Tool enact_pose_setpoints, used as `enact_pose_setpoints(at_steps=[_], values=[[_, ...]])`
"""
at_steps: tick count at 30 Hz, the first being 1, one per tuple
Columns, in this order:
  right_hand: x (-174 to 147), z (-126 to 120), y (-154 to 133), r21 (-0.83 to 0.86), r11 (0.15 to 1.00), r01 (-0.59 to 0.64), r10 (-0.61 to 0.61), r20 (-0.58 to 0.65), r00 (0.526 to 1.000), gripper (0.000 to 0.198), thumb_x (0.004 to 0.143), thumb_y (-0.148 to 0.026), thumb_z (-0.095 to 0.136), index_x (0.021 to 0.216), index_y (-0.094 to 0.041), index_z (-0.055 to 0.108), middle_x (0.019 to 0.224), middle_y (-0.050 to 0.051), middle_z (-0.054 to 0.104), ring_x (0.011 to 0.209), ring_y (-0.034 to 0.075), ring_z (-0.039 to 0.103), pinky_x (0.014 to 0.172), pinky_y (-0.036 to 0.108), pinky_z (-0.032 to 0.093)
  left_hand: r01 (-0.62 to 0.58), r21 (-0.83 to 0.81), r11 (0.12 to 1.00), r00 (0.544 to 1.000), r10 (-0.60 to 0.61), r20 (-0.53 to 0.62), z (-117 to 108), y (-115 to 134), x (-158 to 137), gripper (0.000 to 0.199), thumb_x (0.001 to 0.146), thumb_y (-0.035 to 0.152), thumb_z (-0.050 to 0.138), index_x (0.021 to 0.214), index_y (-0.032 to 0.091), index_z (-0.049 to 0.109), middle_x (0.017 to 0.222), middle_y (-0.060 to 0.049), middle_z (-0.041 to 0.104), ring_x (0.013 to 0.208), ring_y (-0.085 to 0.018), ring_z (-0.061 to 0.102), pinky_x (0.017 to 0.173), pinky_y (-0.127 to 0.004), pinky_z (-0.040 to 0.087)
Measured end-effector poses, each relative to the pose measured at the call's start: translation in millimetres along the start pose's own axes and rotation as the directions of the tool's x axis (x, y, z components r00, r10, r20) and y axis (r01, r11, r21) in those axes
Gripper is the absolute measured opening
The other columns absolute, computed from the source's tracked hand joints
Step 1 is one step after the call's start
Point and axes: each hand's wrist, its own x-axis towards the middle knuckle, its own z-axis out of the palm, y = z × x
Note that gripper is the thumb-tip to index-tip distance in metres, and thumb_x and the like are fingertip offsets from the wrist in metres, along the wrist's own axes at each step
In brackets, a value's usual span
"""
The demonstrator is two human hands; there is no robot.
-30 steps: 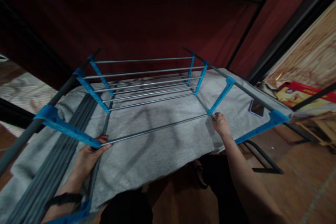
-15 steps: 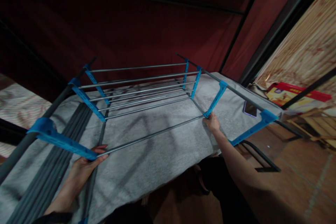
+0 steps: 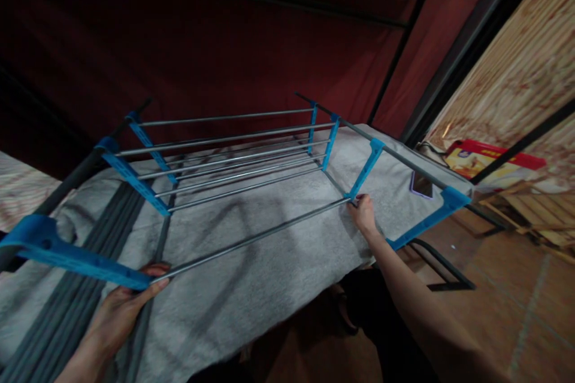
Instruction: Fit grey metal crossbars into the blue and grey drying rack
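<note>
Rack (image 3: 224, 149) part-built: five rods seated. Left hand (image 3: 123, 302) and right hand (image 3: 363, 213) pinch sixth rod (image 3: 251, 238) at blue brackets; seating unclear.

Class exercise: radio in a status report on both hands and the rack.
Left hand grips blue bracket at rod end. Right hand pinches rod's far end. Phone lies beyond, apart.

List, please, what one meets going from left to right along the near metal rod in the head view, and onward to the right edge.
left hand → blue connector → near metal rod → right hand → phone → red box
</note>
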Motion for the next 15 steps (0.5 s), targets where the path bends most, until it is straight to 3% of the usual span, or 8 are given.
enact_pose_setpoints(at_steps=[4,7,11,15], values=[[-13.9,-11.4,-21.9,-0.167,0.983,0.081,-0.048,0.191,0.98,0.041,0.092,-0.021,0.051,0.133,-0.02,0.059,0.121,0.014,0.06,0.11,0.028,0.056,0.094,0.041,0.042,-0.026,0.005,1.0,0.999,0.026,0.019,-2.9,-7.9,3.6,0.076,0.04,0.075,0.086,0.093,0.023,0.071,0.122,-0.007,0.072,0.134,-0.035,0.055,0.123,-0.047,0.031],[-18.6,-16.2,-38.1,-0.286,0.956,0.06,0.029,0.295,0.955,0.038,0.097,-0.027,0.05,0.133,-0.028,0.063,0.125,0.013,0.059,0.115,0.03,0.053,0.096,0.044,0.039,-0.035,0.012,0.999,0.999,0.035,0.03,-2.5,-4.4,1.4,0.071,0.043,0.074,0.085,0.092,0.024,0.072,0.121,-0.006,0.072,0.134,-0.035,0.055,0.123,-0.045,0.031],[-17.5,-20.9,-44.5,-0.331,0.942,-0.059,0.153,0.265,0.952,0.035,0.1,-0.034,0.05,0.131,-0.031,0.067,0.128,0.014,0.056,0.118,0.031,0.051,0.093,0.042,0.041,-0.027,0.033,0.999,1.0,0.027,0.004,1.5,9.1,-5.6,0.067,0.038,0.072,0.085,0.084,0.025,0.071,0.116,-0.005,0.074,0.131,-0.037,0.057,0.122,-0.048,0.033],[-13.0,-22.4,-39.2,-0.261,0.962,-0.076,0.152,0.287,0.946,0.038,0.1,-0.029,0.05,0.135,-0.026,0.065,0.127,0.014,0.057,0.111,0.025,0.058,0.092,0.032,0.043,0.003,0.081,0.997,1.0,-0.001,-0.028,5.5,23.3,-13.3,0.059,0.039,0.066,0.081,0.08,0.025,0.071,0.113,-0.005,0.075,0.127,-0.038,0.06,0.119,-0.047,0.039]])
